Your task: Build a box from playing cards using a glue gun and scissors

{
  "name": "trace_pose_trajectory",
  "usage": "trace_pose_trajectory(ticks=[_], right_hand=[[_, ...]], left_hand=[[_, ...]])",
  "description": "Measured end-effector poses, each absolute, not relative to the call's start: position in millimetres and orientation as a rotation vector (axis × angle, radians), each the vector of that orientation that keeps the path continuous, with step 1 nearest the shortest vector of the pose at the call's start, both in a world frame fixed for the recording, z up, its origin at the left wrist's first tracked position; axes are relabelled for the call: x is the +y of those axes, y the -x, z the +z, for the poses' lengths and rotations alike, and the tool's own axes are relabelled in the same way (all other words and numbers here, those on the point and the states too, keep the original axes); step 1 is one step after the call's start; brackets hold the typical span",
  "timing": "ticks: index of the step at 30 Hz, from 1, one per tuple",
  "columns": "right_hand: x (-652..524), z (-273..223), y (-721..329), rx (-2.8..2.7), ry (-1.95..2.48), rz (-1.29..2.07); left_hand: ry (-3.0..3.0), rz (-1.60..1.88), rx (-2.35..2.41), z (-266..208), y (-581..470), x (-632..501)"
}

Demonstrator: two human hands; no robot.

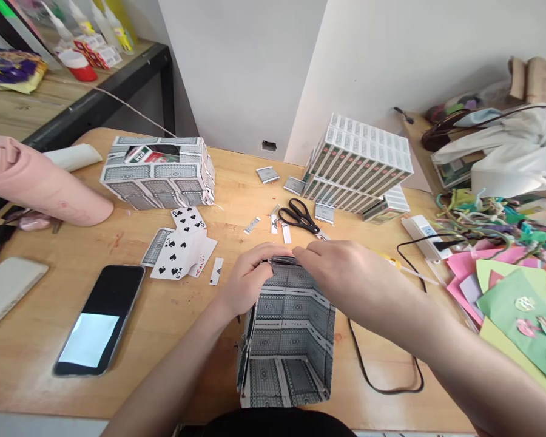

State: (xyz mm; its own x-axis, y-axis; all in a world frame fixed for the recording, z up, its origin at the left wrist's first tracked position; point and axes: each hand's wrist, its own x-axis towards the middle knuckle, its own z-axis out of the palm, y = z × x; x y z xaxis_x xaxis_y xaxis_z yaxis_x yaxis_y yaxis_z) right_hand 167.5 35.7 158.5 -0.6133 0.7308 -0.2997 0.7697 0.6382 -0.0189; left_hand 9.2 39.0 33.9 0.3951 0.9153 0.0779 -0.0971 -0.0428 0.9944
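A box made of grey-patterned playing cards (282,343) stands at the table's near edge, its open side turned toward me. My left hand (251,274) is closed on the left part of its far edge, thumb bent over the rim. Beside it my right hand (330,264) pinches the same edge, its fingertips partly hidden behind the knuckles. Just beyond the hands lie black scissors (298,215) and narrow cut card strips (286,232). A pile of loose playing cards (175,258), some face up, is to the left.
Another card-covered box (159,173) holds packs at the back left. Stacked card packs (359,158) rise at the back right. A phone (100,321) and pink bottle (45,179) lie left. A black cable (364,370) loops right, near a power strip (425,238) and coloured paper (523,309).
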Motion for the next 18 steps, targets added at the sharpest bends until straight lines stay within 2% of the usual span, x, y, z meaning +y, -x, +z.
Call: trace_pose_trajectory(ticks=[18], right_hand=[[41,147,-167,2.635,-1.224,-0.1]], left_hand=[[-1.285,0.968,0.76,32,-6,39]])
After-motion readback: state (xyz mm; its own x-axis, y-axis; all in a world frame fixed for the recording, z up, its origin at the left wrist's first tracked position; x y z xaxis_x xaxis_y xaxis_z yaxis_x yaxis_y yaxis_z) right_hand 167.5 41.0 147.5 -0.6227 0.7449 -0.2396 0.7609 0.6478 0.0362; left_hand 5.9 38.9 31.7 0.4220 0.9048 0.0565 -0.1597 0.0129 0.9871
